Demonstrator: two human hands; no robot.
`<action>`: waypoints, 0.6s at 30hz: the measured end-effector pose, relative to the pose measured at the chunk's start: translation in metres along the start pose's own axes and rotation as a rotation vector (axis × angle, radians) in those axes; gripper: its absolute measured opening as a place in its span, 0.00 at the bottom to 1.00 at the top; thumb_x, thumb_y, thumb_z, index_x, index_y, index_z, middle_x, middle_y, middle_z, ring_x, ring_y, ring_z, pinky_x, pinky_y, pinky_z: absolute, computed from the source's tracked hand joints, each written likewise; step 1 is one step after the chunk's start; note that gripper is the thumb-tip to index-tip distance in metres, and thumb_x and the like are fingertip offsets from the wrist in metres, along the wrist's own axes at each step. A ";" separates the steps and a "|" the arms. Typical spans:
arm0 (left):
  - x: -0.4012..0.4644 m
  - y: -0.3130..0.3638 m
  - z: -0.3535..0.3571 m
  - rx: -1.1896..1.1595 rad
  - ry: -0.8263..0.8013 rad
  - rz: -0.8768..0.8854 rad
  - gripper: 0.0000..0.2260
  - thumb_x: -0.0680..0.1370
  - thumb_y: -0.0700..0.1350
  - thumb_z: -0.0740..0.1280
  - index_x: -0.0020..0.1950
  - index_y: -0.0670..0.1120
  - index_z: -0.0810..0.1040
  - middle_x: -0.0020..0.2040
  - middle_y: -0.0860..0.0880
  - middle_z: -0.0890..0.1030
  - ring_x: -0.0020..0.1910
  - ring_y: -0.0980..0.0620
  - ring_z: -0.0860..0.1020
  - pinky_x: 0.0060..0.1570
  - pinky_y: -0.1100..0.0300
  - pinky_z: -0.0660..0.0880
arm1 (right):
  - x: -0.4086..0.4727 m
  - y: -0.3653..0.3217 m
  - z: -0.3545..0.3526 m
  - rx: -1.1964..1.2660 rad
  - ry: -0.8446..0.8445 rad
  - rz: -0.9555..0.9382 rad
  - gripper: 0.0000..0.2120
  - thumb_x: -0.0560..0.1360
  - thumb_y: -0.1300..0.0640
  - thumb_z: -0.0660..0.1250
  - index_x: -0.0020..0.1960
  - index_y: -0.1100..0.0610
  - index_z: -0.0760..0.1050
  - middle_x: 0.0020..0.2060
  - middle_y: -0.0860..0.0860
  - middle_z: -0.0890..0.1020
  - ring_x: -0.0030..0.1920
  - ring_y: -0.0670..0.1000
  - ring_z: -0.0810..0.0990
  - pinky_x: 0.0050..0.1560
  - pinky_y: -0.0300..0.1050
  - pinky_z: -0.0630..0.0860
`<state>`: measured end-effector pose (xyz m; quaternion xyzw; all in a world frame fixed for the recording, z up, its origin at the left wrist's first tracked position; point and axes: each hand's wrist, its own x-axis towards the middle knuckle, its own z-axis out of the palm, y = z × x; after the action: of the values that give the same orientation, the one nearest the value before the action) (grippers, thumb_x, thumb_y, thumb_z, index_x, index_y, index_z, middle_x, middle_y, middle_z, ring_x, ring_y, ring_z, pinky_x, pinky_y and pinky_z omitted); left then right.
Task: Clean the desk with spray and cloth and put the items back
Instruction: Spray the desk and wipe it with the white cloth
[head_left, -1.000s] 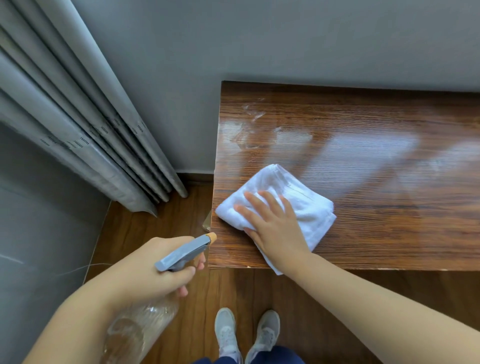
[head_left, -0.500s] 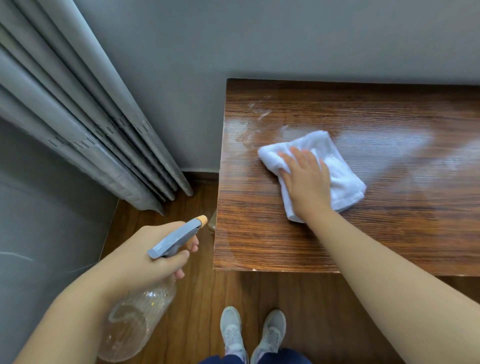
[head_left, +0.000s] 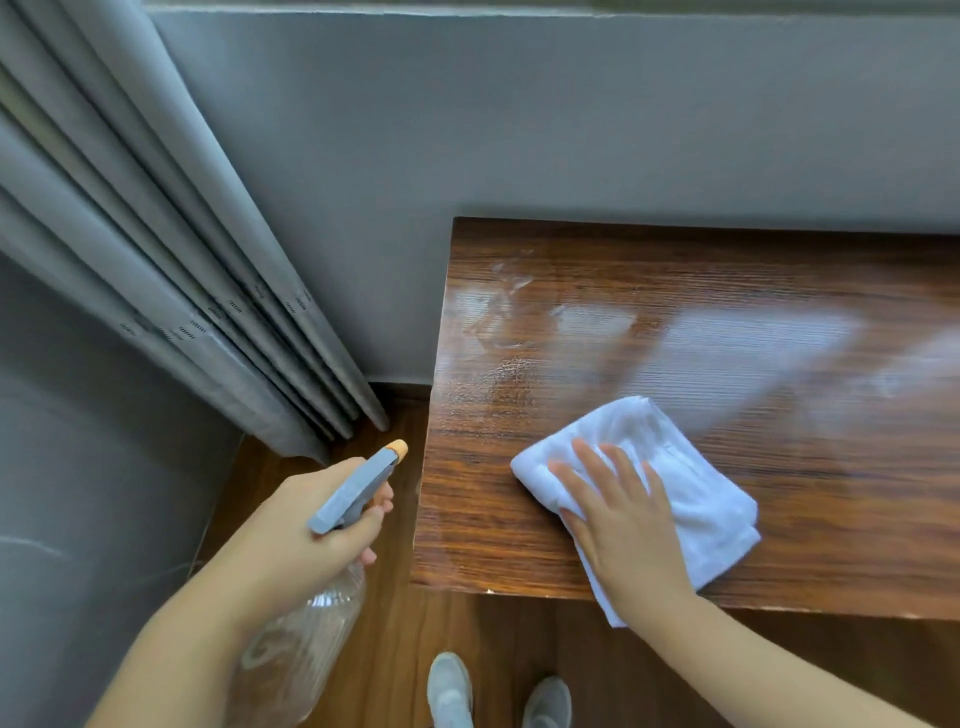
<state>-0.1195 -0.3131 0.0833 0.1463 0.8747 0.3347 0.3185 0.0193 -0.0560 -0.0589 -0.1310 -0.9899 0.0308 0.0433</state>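
Grey wall (head_left: 519, 130) and pleated grey curtain (head_left: 156, 234) behind a glossy wooden desk (head_left: 727, 291), its left end streaked with wet smears; wooden floor (head_left: 467, 634) below. One folded white cloth (head_left: 691, 483) lies at the desk's front edge near the front-left corner, pressed flat under the right hand (head_left: 623, 525), fingers straight and spread. One clear spray bottle (head_left: 306, 639), contents not discernible, hangs off the desk's left edge, the left hand (head_left: 306, 535) curled around its neck below the grey trigger head. Two grey shoes (head_left: 452, 691) stand on the floor.
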 end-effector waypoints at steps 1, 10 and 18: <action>0.002 0.001 0.000 -0.010 -0.004 0.009 0.07 0.79 0.44 0.67 0.50 0.56 0.79 0.47 0.50 0.85 0.37 0.52 0.85 0.47 0.47 0.82 | 0.004 -0.003 0.000 0.003 0.009 -0.009 0.20 0.76 0.48 0.53 0.66 0.46 0.72 0.69 0.50 0.72 0.68 0.57 0.67 0.65 0.59 0.61; 0.044 0.009 -0.021 0.003 -0.039 0.087 0.08 0.78 0.43 0.68 0.52 0.56 0.80 0.48 0.50 0.85 0.37 0.53 0.86 0.48 0.46 0.82 | 0.083 -0.060 0.000 0.035 -0.036 -0.058 0.21 0.76 0.46 0.53 0.68 0.44 0.71 0.71 0.49 0.70 0.70 0.57 0.66 0.67 0.60 0.58; 0.088 0.006 -0.051 0.054 -0.082 0.097 0.07 0.78 0.43 0.68 0.52 0.56 0.79 0.48 0.51 0.85 0.38 0.53 0.86 0.47 0.52 0.82 | 0.194 -0.052 0.004 0.069 -0.069 0.129 0.21 0.78 0.48 0.55 0.70 0.45 0.68 0.73 0.49 0.66 0.73 0.56 0.63 0.69 0.59 0.57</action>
<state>-0.2189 -0.2930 0.0762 0.2106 0.8615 0.3198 0.3333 -0.1810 -0.0550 -0.0437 -0.1918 -0.9787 0.0722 0.0115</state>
